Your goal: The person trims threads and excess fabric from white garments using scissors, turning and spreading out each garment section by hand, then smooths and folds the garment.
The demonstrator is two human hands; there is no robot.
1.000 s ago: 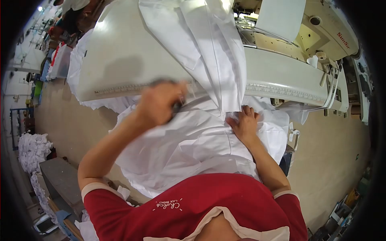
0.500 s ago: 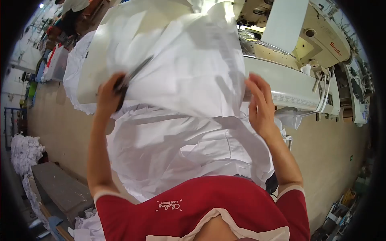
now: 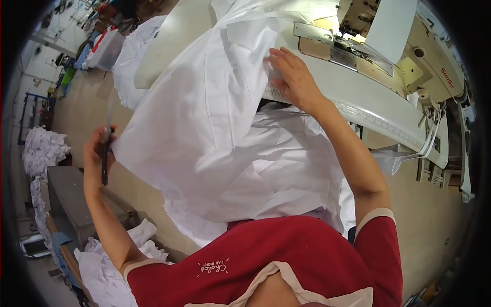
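Out at the left, my left hand [image 3: 98, 146] is closed round black-handled scissors [image 3: 106, 156], whose blades point up and look blurred. A corner of the white cloth [image 3: 189, 107] meets the fingers of that hand; whether they pinch it is hard to tell. The cloth stretches from there across the table edge, with pleats or seams running down it. My right hand [image 3: 299, 82] is at the cloth's right side, above the ruled table edge, with its fingers apart. More white fabric [image 3: 291, 158] lies in folds below, over my lap.
A sewing machine [image 3: 434, 71] stands at the upper right of the white table [image 3: 368, 97]. White fabric piles [image 3: 46, 148] and a grey box-like block [image 3: 76, 204] are at the left. A clear bin [image 3: 106, 51] stands farther back.
My left hand has moved out left and down with the scissors, and the cloth now stretches that way. My right hand has moved up and left. The view has turned slightly.
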